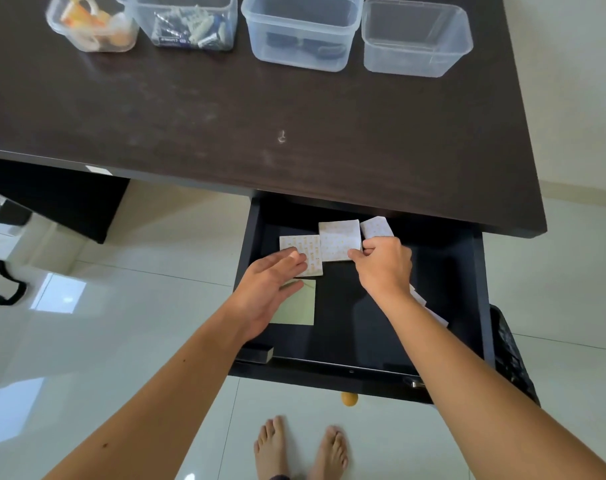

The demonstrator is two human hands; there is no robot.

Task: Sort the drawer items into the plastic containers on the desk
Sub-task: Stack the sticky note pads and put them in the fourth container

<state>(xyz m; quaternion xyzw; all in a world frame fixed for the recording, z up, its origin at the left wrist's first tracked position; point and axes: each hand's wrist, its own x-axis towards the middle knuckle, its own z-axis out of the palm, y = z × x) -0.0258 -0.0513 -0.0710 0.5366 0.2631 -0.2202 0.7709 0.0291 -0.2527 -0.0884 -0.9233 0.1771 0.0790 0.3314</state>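
Middle packet point(339, 240) between right fingers point(358, 253).

— What lies below the desk?
— A pale glossy tiled floor point(128, 341), with two bare feet point(299, 448) on it near the bottom edge.
— Anything by the feet?
— A small orange ball point(349, 398) just beyond the toes.
— And at the sides?
— A black strap point(9, 287) at left, a black mesh basket point(512, 355) at right.
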